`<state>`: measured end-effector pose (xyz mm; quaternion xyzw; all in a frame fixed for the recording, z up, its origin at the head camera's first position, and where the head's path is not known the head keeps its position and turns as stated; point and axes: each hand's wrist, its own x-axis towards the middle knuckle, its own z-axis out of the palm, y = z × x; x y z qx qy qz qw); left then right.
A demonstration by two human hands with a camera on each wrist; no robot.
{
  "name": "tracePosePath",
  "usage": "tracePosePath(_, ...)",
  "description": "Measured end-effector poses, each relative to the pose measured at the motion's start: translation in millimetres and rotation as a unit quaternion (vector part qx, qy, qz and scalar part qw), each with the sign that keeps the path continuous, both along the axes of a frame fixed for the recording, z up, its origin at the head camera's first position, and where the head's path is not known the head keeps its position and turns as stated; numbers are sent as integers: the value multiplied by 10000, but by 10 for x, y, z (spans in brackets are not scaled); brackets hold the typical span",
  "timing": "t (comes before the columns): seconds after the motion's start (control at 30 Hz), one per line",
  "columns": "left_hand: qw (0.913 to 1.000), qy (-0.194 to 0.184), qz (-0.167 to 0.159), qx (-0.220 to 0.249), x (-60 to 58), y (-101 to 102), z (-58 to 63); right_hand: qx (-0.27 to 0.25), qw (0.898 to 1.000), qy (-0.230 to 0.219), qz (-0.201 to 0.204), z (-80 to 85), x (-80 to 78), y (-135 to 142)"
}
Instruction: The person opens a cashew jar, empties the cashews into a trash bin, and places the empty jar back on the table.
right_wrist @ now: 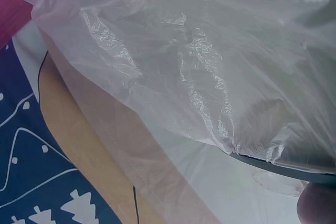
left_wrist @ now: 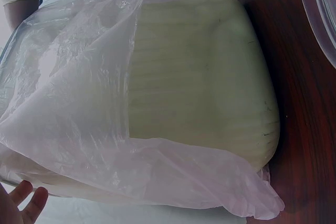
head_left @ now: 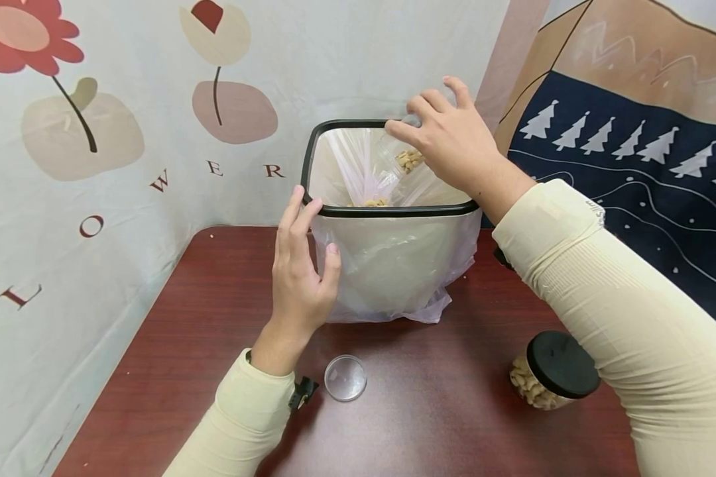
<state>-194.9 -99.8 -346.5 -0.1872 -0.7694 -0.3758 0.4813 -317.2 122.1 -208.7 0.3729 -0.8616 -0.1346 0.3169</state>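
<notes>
My right hand (head_left: 450, 136) grips a clear plastic jar (head_left: 389, 147) and holds it tipped over the mouth of a cream bin (head_left: 388, 265). Pale, curved nut-like pieces (head_left: 410, 160) sit inside the jar, and more pieces (head_left: 374, 203) lie lower in the bin's thin clear liner bag (head_left: 358, 156). At the bin's left front corner, my left hand (head_left: 301, 278) has its fingers extended, fingertips right at the black rim (head_left: 394, 212). The left wrist view shows those fingers (left_wrist: 35, 205) beside the bag-covered bin; the right wrist view shows mostly bag and one blurred fingertip (right_wrist: 317, 205).
A round clear lid (head_left: 345, 378) lies on the dark red table (head_left: 227, 331) in front of the bin. Beneath my right forearm, a black-lidded jar (head_left: 563, 364) holds similar pieces. Printed cloth (head_left: 346, 53) hangs behind, with a navy tree-patterned panel (head_left: 620, 159) at right.
</notes>
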Motion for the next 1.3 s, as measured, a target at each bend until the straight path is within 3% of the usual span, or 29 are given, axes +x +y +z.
tracePosePath(1.3, 10000, 5, -2, 37, -8, 1, -8, 476, 9988, 89, -15, 23, -3, -10)
